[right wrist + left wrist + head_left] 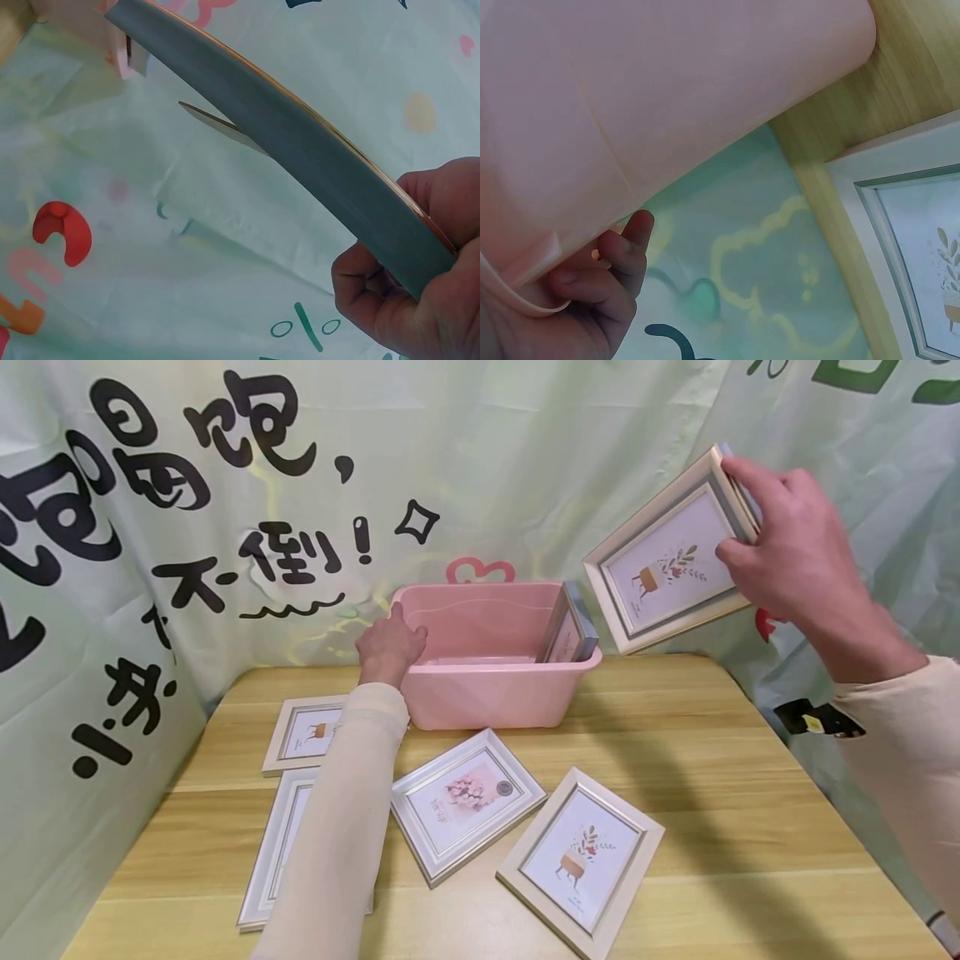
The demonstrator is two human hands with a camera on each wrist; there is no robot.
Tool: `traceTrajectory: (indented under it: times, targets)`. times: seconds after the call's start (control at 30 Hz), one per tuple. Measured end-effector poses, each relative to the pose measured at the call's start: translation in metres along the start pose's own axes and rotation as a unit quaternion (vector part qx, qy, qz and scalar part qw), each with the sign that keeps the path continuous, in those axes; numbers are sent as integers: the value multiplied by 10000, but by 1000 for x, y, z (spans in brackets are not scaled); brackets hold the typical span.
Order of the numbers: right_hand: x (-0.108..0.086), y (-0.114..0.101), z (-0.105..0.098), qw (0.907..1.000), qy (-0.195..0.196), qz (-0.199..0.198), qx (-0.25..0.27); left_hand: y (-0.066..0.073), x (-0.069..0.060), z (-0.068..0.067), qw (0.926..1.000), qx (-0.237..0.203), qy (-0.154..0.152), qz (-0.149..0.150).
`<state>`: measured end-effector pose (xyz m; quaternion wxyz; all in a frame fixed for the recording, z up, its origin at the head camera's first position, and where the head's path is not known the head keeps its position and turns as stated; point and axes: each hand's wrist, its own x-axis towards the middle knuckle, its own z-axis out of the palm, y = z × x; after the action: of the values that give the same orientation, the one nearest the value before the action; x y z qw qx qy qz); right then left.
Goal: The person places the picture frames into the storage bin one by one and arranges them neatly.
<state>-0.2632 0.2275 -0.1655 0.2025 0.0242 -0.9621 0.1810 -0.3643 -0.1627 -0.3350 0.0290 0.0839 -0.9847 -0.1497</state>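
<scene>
A pink plastic bin (487,697) stands at the back of the table, with a frame (573,631) leaning upright inside its right end. My left hand (390,647) grips the bin's left rim; in the left wrist view its fingers (622,255) curl under the rim beside the bin wall (667,90). Up to the right of the bin, my right hand (802,543) pinches a cream picture frame (667,560) by its right edge, tilted in the air. The right wrist view shows that frame edge-on (300,142), held between thumb and fingers of the right hand (420,277).
On the wooden table (720,827) lie a silver-white frame (468,806) with pink flowers, a cream frame (581,864) at front, and two frames at left, one cream (303,735) and one white (281,852), partly behind the left forearm. A printed cloth (525,460) hangs behind.
</scene>
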Motion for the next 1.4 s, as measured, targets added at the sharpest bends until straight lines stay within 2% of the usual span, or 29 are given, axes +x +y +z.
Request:
traceTrajectory:
  times: [0.77,1.03,1.4]
  targets:
    - [19,-31,0,9995,-217,62,217,1,0,-1,10000,-2,-16,-3]
    - [25,-42,14,9986,-278,-121,441,0,1,0,10000,8,-32,-8]
    - [32,-53,42,9973,-440,-83,583,1,0,1,10000,-9,32,7]
